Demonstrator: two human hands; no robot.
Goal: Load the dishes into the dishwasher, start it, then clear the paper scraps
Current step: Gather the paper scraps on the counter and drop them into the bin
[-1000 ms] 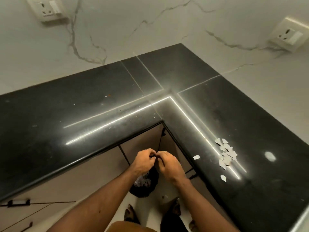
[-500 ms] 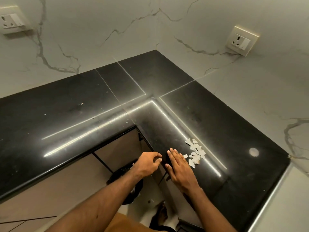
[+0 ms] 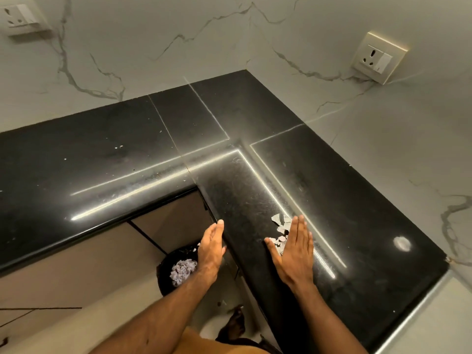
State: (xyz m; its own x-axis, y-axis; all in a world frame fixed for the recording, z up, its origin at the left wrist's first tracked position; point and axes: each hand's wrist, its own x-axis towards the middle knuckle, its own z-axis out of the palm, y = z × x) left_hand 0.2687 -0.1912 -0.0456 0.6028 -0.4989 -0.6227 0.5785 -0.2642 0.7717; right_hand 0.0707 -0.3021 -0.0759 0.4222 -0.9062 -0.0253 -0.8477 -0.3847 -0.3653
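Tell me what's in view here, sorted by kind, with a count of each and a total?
Hands: 2, the left hand and the right hand
Wall sockets: 2, the left socket and the right socket
Bins: 1, the black bin
Piles of paper scraps: 1, the paper scraps on the black countertop
Total: 6

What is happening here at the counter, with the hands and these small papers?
A person is clearing paper scraps from a black counter. The right hand lies flat and open on the counter, right beside the pile. The left hand is open at the counter's edge, palm toward the scraps. Below it on the floor stands a black bin with paper already inside. Neither hand holds anything. No dishwasher or dishes are in view.
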